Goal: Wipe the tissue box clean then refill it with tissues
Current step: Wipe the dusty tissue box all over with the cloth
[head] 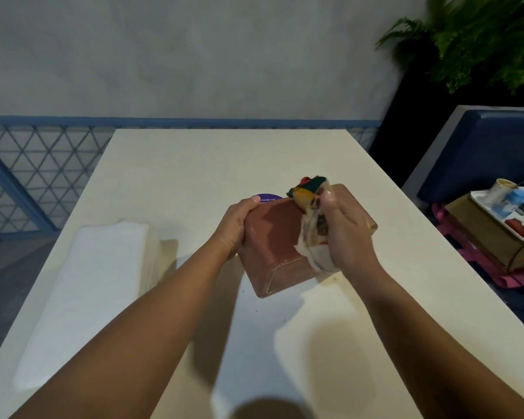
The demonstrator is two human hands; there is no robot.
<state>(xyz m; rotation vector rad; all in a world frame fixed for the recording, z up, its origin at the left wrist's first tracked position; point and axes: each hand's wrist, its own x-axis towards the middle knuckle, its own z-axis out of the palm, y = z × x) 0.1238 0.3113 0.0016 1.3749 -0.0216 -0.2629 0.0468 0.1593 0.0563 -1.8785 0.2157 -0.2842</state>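
A reddish-brown tissue box (280, 237) sits tilted near the middle of the white table (200, 164). My left hand (235, 228) grips its left side. My right hand (344, 229) presses a bunched, multicoloured cloth (310, 204) against the top of the box. A thick stack of white tissues (88, 282) lies on the table's left side, apart from both hands.
A purple round sticker (268, 198) shows on the table just behind the box. To the right, off the table, a tray with paint pots (508, 210) rests on a cardboard box beside a blue cushioned seat (481, 146). A potted fern (472, 37) stands at the back right.
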